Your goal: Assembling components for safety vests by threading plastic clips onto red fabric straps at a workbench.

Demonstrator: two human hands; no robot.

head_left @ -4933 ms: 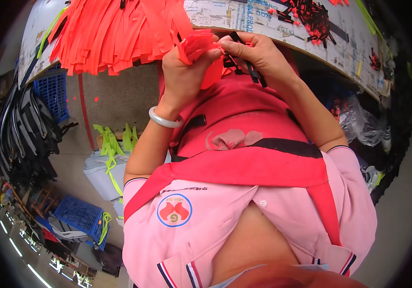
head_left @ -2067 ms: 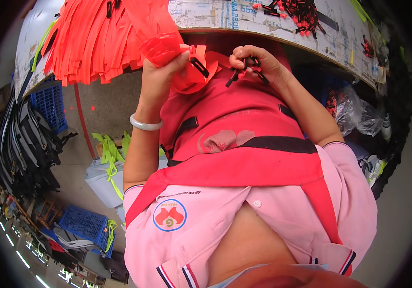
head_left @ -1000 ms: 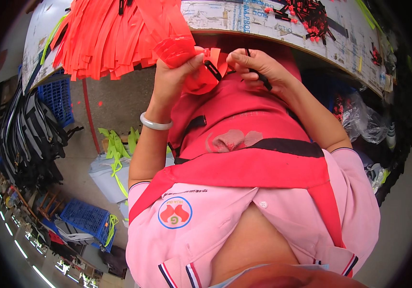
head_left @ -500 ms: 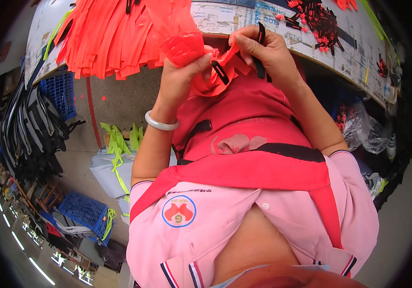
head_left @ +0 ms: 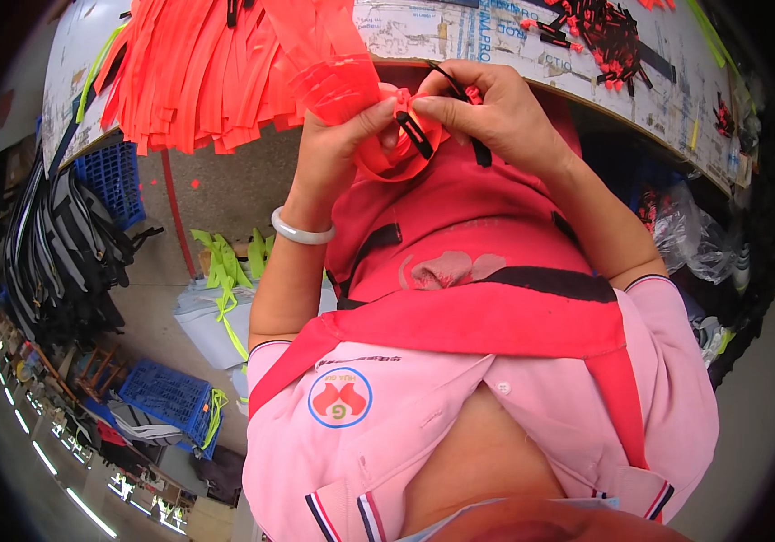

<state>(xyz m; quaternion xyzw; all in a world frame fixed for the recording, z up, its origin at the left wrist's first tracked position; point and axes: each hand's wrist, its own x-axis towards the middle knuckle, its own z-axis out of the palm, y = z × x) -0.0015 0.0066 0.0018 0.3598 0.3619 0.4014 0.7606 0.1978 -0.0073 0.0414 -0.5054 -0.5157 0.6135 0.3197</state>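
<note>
My left hand (head_left: pixel 338 144) is closed round a bunch of orange-red fabric strips (head_left: pixel 338 86), whose ends loop down in front of my red apron (head_left: pixel 487 212). From the bunch, by my left thumb, hangs a small black tab (head_left: pixel 414 135). My right hand (head_left: pixel 505 113) has come up against the left one, its thumb and fingers pinched at an orange-red strip beside the tab. Black tabs (head_left: pixel 482 154) with a bit of orange-red are also held within the right fingers. The exact pinch point is partly hidden by the fingers.
A thick fan of orange-red strips (head_left: pixel 197 72) overhangs the edge of the table (head_left: pixel 423 32). Small black-and-red pieces (head_left: pixel 600 41) lie heaped at the far right. Blue crates (head_left: pixel 166 397) and dark straps (head_left: pixel 66 244) are at left; a clear plastic bag (head_left: pixel 699 239) is at right.
My right hand has moved left and slightly down, closing the gap to my left hand. The strip stretched between them is now gathered close. My left hand stays nearly in place.
</note>
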